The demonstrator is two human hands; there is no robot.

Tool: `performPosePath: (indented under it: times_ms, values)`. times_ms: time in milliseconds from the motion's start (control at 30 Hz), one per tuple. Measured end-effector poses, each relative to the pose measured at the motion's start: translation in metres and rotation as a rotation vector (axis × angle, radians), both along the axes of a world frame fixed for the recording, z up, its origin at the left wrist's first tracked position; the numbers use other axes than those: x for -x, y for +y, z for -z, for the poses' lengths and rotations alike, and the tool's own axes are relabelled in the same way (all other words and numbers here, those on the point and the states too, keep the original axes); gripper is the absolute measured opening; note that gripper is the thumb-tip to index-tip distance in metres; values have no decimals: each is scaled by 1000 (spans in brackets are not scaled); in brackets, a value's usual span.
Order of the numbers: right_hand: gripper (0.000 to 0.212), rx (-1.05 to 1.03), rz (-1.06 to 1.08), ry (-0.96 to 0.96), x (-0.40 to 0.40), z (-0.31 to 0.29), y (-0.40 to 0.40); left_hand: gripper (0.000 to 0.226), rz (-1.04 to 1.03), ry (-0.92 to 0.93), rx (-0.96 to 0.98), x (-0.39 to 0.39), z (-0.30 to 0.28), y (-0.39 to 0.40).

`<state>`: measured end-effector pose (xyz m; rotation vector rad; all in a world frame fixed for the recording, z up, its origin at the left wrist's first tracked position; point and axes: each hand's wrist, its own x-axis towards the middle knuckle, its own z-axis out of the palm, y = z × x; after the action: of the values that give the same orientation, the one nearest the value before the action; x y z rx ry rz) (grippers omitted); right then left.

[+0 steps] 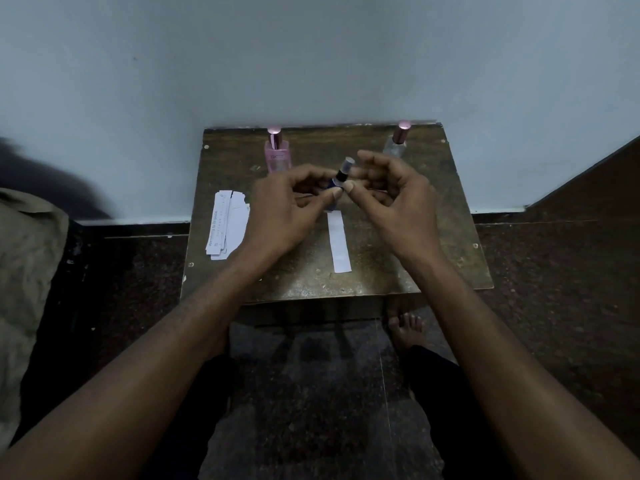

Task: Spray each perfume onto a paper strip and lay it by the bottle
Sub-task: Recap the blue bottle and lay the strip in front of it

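Above the middle of the small wooden table [398, 271], my left hand [287, 202] grips the body of a small blue perfume bottle [337, 181]. The bottle tilts to the right and carries a clear cap [348, 165]. My right hand [391, 192] has its thumb at the base of that cap and its fingers curled beside it. One white paper strip [338, 245] lies flat on the table just below the hands. A pink perfume bottle [277, 154] stands at the back left. A clear bottle with a pink cap [397, 142] stands at the back right.
A stack of several paper strips [227, 225] lies on the table's left side. The table stands against a pale wall. Dark floor surrounds it, with a bare foot [405, 329] under the front edge and crumpled cloth [24, 271] at the far left.
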<state>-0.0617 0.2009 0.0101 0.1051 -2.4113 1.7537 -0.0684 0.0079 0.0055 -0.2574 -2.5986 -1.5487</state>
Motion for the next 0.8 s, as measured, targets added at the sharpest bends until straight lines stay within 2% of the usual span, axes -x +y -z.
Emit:
performPosePath:
  times_ms: [100,167,300,433,500,600,800]
  values:
    - [58,-86,-68,-59,-2,4,1,24,-42,-6,-171,0,-2,3]
    - [52,-152,-112,-68,-3,7,1,26,-36,-12,-221,-1,-2,5]
    - [29,-130,-84,-70,-2,10,2,30,3,-63,-250,-2,0,9]
    - [24,-117,-74,-84,1,10,7,40,29,-65,-217,1,2,7]
    - [24,-119,-46,-80,3,10,9,47,20,-19,-56,2,4,0]
    - [24,-118,19,-108,6,9,14,46,45,87,327,0,9,-13]
    - [24,-195,51,-156,7,12,21,51,99,89,662,-19,24,-15]
